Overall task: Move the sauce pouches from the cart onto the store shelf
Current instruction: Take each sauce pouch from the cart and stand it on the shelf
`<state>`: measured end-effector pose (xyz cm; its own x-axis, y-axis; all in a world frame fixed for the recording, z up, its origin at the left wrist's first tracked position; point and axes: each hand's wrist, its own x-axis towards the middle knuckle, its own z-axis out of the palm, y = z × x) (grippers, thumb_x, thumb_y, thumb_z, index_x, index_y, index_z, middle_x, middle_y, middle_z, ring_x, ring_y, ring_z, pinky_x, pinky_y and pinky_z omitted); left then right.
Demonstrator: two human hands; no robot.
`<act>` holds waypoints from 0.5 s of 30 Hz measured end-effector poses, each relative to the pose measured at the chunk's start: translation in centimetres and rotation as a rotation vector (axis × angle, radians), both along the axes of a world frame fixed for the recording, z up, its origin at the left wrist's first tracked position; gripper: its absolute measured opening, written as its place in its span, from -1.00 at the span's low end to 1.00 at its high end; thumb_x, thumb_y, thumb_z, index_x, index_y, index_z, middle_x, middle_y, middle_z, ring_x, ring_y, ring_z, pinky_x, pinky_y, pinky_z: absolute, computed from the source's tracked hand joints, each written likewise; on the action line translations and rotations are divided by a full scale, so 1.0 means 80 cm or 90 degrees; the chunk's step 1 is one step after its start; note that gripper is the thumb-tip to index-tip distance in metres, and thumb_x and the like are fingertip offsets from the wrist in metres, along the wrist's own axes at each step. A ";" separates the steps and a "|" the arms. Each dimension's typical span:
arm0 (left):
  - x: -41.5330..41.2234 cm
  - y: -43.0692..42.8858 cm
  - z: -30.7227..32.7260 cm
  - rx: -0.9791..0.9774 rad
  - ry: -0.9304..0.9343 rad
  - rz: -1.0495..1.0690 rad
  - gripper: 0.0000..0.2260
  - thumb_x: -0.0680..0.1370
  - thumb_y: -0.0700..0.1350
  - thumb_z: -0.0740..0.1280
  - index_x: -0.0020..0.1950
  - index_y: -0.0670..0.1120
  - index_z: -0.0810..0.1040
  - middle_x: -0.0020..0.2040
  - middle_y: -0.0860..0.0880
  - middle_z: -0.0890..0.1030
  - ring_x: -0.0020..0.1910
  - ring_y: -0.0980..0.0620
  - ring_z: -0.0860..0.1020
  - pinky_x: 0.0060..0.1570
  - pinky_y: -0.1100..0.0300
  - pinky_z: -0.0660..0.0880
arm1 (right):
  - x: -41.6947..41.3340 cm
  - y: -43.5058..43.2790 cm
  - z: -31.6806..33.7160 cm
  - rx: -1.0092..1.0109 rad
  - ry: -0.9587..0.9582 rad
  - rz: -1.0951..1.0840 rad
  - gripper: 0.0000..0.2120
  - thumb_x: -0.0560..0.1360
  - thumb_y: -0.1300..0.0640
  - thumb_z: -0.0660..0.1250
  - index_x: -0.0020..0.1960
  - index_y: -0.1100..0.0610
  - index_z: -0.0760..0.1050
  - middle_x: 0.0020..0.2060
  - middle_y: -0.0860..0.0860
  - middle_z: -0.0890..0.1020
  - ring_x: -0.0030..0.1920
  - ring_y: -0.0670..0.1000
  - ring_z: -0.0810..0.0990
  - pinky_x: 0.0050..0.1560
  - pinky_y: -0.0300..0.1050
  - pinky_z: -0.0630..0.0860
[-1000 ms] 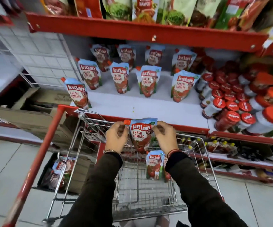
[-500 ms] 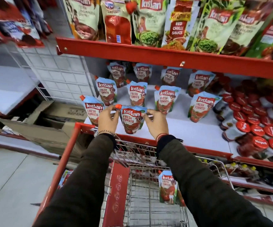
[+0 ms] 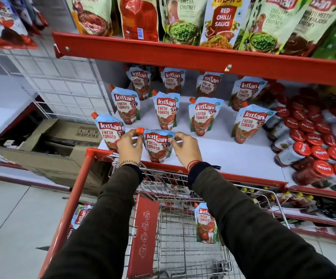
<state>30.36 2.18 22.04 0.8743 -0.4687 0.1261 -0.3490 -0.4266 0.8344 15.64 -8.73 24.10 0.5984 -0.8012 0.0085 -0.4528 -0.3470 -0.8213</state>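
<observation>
Both arms reach forward and up from the bottom of the view, nearly straight, each in a dark long sleeve that ends at the wrist. The left hand is seen from its back, fingers curled inward and thumb and forefinger pinched at the top left corner of a pouch. A beaded bracelet circles the left wrist. The right hand mirrors it, back toward the camera, fingertips closed on the pouch's top right corner. A red thread band sits at the right wrist. The two hands are level with each other, apart, with the pouch between them.
</observation>
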 end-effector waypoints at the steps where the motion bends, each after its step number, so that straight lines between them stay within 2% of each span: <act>1: -0.003 0.001 0.001 0.000 -0.001 0.003 -0.78 0.54 -0.08 0.32 0.13 -0.14 0.59 0.05 -0.23 0.66 -0.01 -0.19 0.66 0.02 -0.09 0.64 | -0.001 0.000 0.000 0.005 -0.004 0.006 -0.77 0.55 0.06 0.30 0.15 0.13 0.56 0.04 0.08 0.69 -0.11 0.08 0.68 -0.03 -0.06 0.62; 5: -0.011 0.002 -0.001 -0.010 0.028 0.015 -0.77 0.55 -0.07 0.31 0.17 -0.11 0.57 0.10 -0.20 0.65 0.06 -0.17 0.64 0.12 -0.09 0.61 | -0.009 0.003 -0.001 0.026 -0.019 0.022 -0.76 0.55 0.06 0.31 0.16 0.14 0.55 0.07 0.10 0.69 -0.07 0.06 0.67 0.01 -0.09 0.59; 7: -0.019 0.002 -0.001 -0.030 0.039 0.013 -0.75 0.57 -0.12 0.29 0.22 -0.14 0.54 0.15 -0.19 0.64 0.10 -0.15 0.63 0.16 -0.03 0.59 | -0.016 0.005 -0.003 0.038 -0.028 0.028 -0.77 0.55 0.06 0.31 0.15 0.13 0.56 0.07 0.08 0.69 -0.10 0.02 0.63 0.03 -0.09 0.59; 9: -0.031 0.005 -0.001 -0.075 0.057 0.009 -0.71 0.57 -0.19 0.28 0.30 -0.15 0.49 0.20 -0.14 0.60 0.09 -0.07 0.61 0.13 0.10 0.55 | -0.023 0.005 -0.005 0.043 -0.035 0.027 -0.78 0.54 0.09 0.32 0.15 0.12 0.56 0.07 0.07 0.68 -0.11 -0.01 0.60 0.05 -0.07 0.60; 11: -0.045 0.008 -0.003 -0.117 0.081 0.025 -0.63 0.57 -0.23 0.28 0.38 -0.12 0.41 0.26 -0.10 0.55 0.07 0.01 0.56 0.09 0.12 0.53 | -0.035 0.006 -0.008 0.042 -0.033 0.025 -0.79 0.54 0.12 0.32 0.15 0.12 0.56 0.07 0.06 0.68 -0.11 -0.03 0.59 0.05 -0.11 0.58; 13: -0.059 0.013 -0.012 -0.156 0.098 0.054 -0.58 0.55 -0.23 0.29 0.41 -0.07 0.36 0.31 -0.13 0.51 0.03 0.01 0.55 0.06 0.11 0.56 | -0.050 0.008 -0.013 0.043 -0.038 0.017 -0.80 0.54 0.12 0.31 0.15 0.09 0.56 0.06 0.05 0.67 -0.10 -0.04 0.60 0.04 -0.14 0.57; 15: -0.082 0.016 -0.025 -0.172 0.102 0.078 -0.58 0.54 -0.22 0.31 0.39 -0.05 0.36 0.29 -0.12 0.50 0.00 0.00 0.54 -0.05 0.22 0.53 | -0.071 0.010 -0.023 0.044 -0.036 0.003 -0.82 0.54 0.08 0.29 0.12 0.05 0.56 0.03 0.02 0.68 -0.11 -0.04 0.62 0.00 -0.14 0.58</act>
<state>23.83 3.44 20.04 0.9409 -0.3271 0.0875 -0.1637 -0.2131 0.9632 9.96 -7.92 22.28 0.6018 -0.7986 -0.0127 -0.4031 -0.2900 -0.8680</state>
